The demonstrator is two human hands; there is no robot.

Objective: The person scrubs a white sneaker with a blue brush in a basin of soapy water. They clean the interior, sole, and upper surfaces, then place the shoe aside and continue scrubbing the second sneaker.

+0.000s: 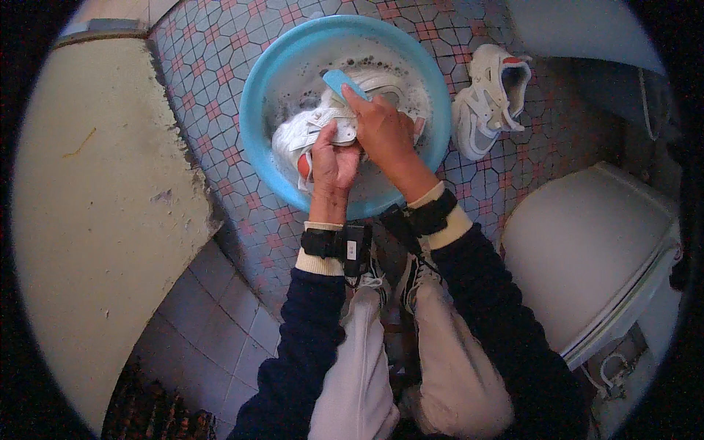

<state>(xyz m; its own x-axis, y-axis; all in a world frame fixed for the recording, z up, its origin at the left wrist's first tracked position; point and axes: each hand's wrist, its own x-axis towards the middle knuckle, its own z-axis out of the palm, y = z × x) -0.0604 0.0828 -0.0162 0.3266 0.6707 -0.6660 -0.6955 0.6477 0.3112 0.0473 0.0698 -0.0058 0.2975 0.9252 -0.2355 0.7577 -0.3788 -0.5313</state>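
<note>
The white sneaker (pixel 315 132) is sitting in the soapy blue basin (pixel 257 110), the left hand (pixel 334 161) clamping it while the right hand (pixel 381 128), closed around a blue brush (pixel 345 82), is scrubbing just above that grip; next probably calls for turning the shoe.

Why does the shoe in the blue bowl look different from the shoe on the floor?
The shoe in the basin sits in soapy, foamy water inside the blue basin; the shoe on the floor lies outside it on the tiles, with no foam. The left hand grips the first, and the right hand holds a blue brush over it; nobody touches the second. Both are white sneakers.
</note>
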